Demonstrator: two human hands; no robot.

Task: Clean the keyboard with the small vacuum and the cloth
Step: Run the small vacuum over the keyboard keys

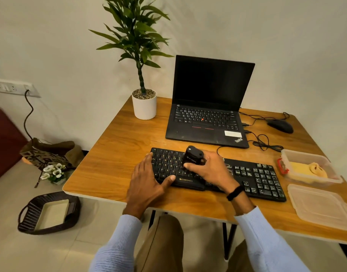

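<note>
Head view: the black Zebronics keyboard [263, 179] lies at 6 o'clock on the wooden tabletop [117, 146], its long side slanting toward 4 o'clock; the right hand [212, 169] has its grip curled around the small black vacuum [193, 156], held upright with its lower end at the keys near the keyboard's middle; the left hand [147, 181] has its grip spread, fingers straight and flat on the keys at the 9 o'clock end, thumb along the front edge; the yellow cloth [304, 169] sits inside an open clear plastic container [294, 154] at 3 o'clock, the lid [322, 207] flat at 5 o'clock; an open ThinkPad laptop [208, 107] with a dark screen is at 12 o'clock, a potted plant [144, 104] at 11 o'clock, a black mouse [280, 126] at 2 o'clock.
</note>
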